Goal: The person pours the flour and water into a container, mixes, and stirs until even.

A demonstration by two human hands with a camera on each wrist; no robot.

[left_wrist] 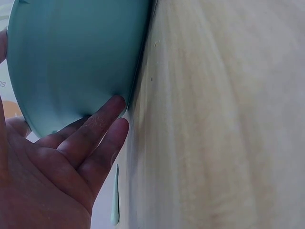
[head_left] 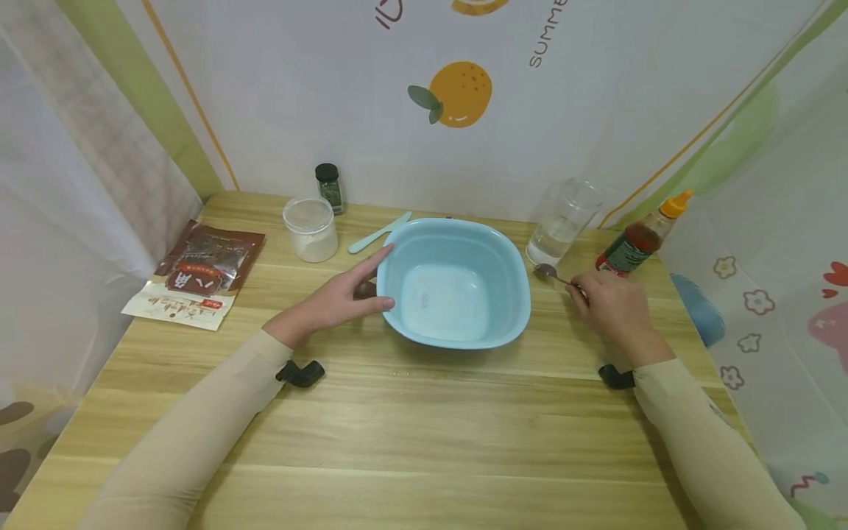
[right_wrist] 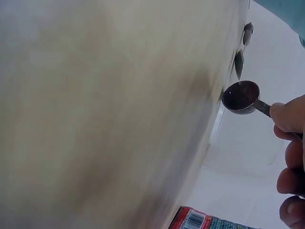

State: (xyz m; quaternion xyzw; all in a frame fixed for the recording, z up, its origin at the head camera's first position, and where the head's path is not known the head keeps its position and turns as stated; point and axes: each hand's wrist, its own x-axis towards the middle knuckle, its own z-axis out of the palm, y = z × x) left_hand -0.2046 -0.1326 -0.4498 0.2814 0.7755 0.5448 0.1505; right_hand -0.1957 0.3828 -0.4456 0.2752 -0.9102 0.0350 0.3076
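Observation:
A light-blue plastic basin (head_left: 453, 335) stands on the wooden table in the head view. My left hand (head_left: 341, 298) holds its left side, with thumb and index finger at the rim. In the left wrist view, the other fingers of that hand (left_wrist: 62, 162) lie against the basin's outer wall (left_wrist: 76, 62). My right hand (head_left: 612, 305) pinches the handle of a small metal measuring spoon (head_left: 546, 271), right of the basin. The right wrist view shows the spoon's round, deep bowl (right_wrist: 241, 97); its contents are too dark to tell.
Near the right hand stand a glass (head_left: 553, 237) with clear liquid and a red sauce bottle (head_left: 629, 249) with an orange cap. Left of the basin are a pale blue-green utensil (head_left: 377, 234), a lidded jar (head_left: 311, 234), a black-capped spice jar (head_left: 330, 190) and a brown-and-white packet (head_left: 199, 274).

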